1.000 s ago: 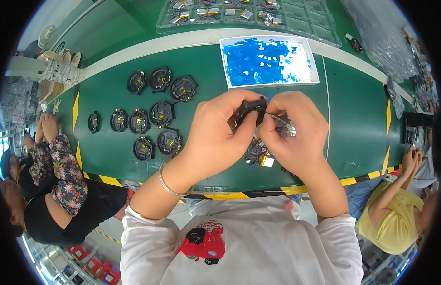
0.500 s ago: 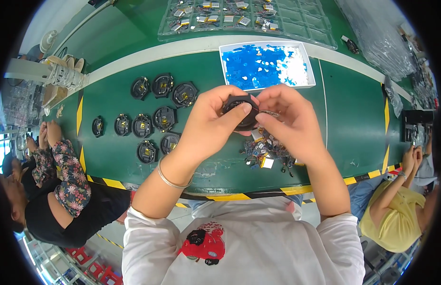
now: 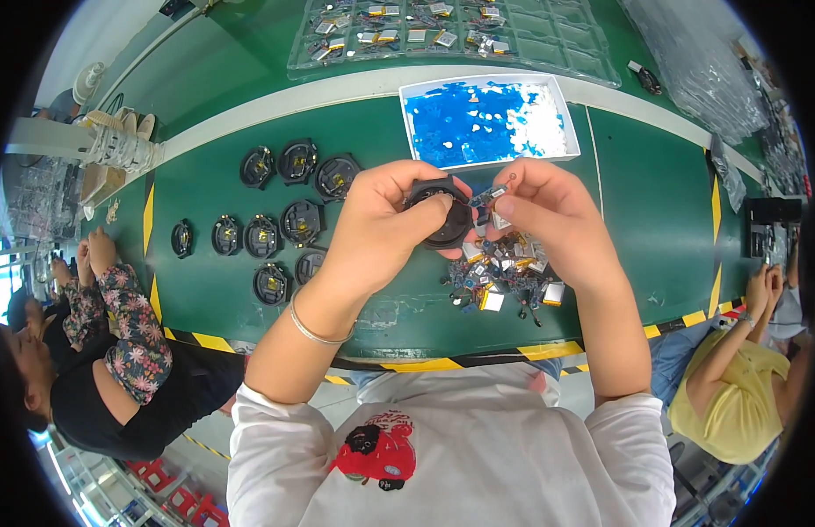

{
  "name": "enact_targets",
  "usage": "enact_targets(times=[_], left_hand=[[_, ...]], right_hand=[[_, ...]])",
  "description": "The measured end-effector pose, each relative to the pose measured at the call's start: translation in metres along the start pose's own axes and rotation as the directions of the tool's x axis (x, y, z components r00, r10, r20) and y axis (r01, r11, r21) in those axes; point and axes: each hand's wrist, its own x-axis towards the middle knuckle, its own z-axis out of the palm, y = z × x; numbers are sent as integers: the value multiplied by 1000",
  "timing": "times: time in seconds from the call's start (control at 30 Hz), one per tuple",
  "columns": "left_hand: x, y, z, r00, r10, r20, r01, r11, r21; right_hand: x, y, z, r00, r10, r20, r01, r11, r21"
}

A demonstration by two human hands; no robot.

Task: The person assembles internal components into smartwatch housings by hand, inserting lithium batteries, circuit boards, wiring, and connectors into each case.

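Head view: my left hand (image 3: 381,224) grips a round black casing (image 3: 452,230), thumb across its face. My right hand (image 3: 552,215) pinches a small circuit board (image 3: 488,195) just right of the casing, long axis slanting up rightward; contact between them cannot be confirmed.

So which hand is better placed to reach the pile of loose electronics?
Probably the right hand: it is nearer the pile, though it holds a small circuit board; the left hand grips a round black case.
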Motion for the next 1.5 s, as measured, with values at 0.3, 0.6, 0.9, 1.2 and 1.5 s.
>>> enact_targets(times=[0.3,0.6,0.9,1.2,1.5], left_hand=[[-1,0,2,979,-124,163,142,985,-102],[-1,-4,5,986,-26,166,16,998,59],[-4,2,-1,973,-72,218,91,993,-77],[-13,9,11,994,-64,84,60,997,48],[-8,17,10,985,-90,144,86,996,35]], right_hand=[[-2,-6,-2,984,158,78,-170,967,189],[-4,-6,5,991,-134,10,133,991,33],[-10,-5,6,827,-554,102,487,613,-623],[-11,-5,4,886,-453,-98,380,831,-407],[-13,-14,3,844,-529,-85,442,777,-448]])
